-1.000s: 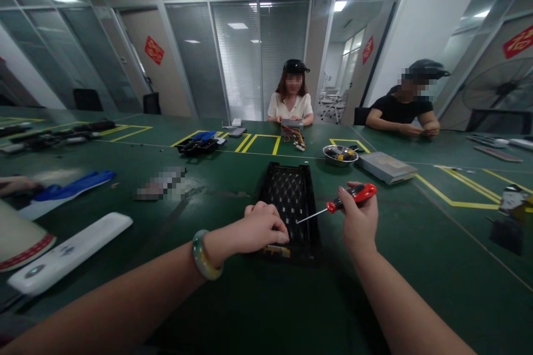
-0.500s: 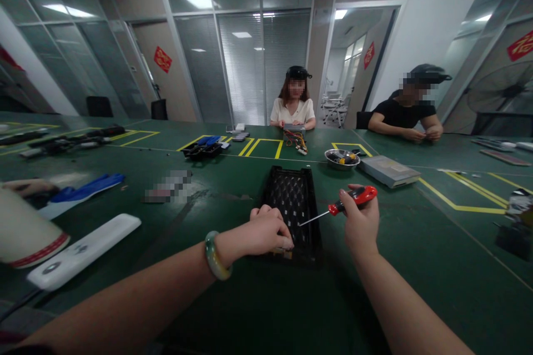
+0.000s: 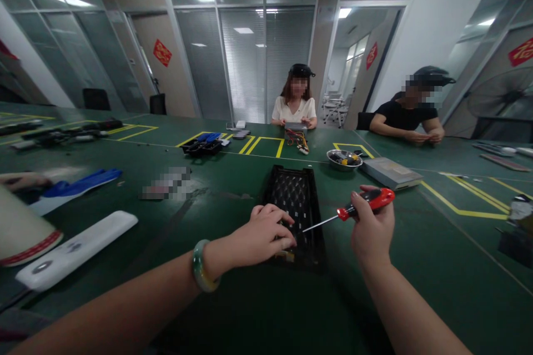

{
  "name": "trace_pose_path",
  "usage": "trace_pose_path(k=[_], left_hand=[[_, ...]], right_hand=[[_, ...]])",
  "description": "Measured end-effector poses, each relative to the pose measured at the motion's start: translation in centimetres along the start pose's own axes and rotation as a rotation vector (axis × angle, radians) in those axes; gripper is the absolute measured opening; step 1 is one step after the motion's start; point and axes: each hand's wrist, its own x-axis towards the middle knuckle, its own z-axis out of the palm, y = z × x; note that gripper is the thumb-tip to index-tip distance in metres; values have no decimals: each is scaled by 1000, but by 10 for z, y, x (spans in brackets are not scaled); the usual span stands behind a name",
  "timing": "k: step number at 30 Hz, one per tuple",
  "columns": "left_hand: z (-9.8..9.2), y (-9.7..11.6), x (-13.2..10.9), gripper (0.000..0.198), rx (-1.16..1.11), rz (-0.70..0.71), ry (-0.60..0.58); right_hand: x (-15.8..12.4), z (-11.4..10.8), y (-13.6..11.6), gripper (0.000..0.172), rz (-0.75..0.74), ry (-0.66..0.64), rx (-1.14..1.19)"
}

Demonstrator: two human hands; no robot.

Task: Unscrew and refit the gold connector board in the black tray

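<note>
My right hand (image 3: 373, 222) is closed around the handle of a screwdriver (image 3: 377, 198) in red and black. Its thin metal shaft slants down to the left, and the tip is over a black rectangular casing (image 3: 317, 199) with a diamond-patterned inside. My left hand (image 3: 266, 234), a green bangle on its wrist, lies over the casing's near left side with fingers bent and apart. Nothing shows between its thumb and fingertips. This hand hides part of the casing. A small brownish piece (image 3: 286, 255) shows at the casing's near end, just under the thumb.
Right of the casing are a metal bowl (image 3: 345, 161) of small parts and a grey metal box (image 3: 391, 172). A white power strip (image 3: 79, 249) and blue-white glove (image 3: 83, 184) lie left. Across the green table sit two people, one holding a grey box with wires (image 3: 296, 126).
My left hand's fingers have spread and lifted slightly from a closer pinch. My right hand has shifted a little right and down with the screwdriver. The view has moved slightly.
</note>
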Motion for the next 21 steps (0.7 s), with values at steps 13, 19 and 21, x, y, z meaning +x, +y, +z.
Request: trace_pose_path(k=[13, 19, 21], left_hand=[[10, -11, -11, 21, -25, 77, 122], [11, -14, -12, 23, -32, 112, 157], [12, -14, -12, 23, -35, 110, 155]], right_hand=[[-42, 18, -36, 27, -212, -250, -136], [-44, 18, -35, 27, -293, -293, -174], [-44, 18, -36, 27, -300, -300, -176]])
